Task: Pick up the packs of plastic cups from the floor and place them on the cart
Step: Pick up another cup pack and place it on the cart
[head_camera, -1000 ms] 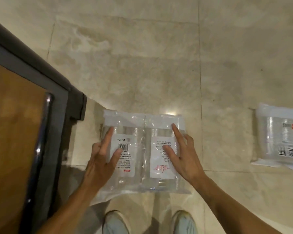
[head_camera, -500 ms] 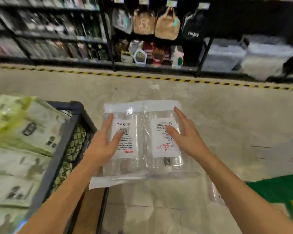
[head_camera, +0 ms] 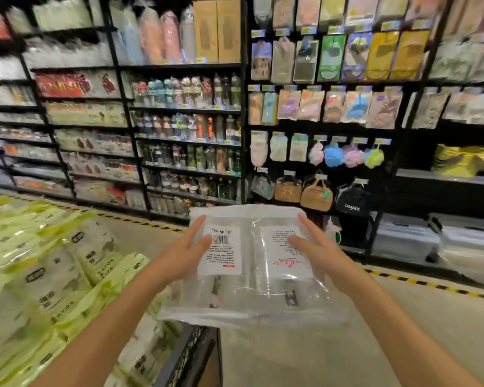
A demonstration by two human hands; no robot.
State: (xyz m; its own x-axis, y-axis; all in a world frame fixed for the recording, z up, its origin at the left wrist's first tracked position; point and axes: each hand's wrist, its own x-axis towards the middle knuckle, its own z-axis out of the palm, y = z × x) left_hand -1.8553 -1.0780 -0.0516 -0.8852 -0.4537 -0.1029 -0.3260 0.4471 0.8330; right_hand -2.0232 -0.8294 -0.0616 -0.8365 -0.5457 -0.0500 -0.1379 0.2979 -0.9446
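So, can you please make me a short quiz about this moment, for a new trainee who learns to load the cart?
1. True or false: the two packs of plastic cups lie on the floor.
2. Which hand is nearer to the barcode label? A) left hand B) right hand C) both are equally near
3. Fill in: the packages stacked on the cart are white and ___.

Key: 1 false, both hands hold them in the air. 2 A. 3 green.
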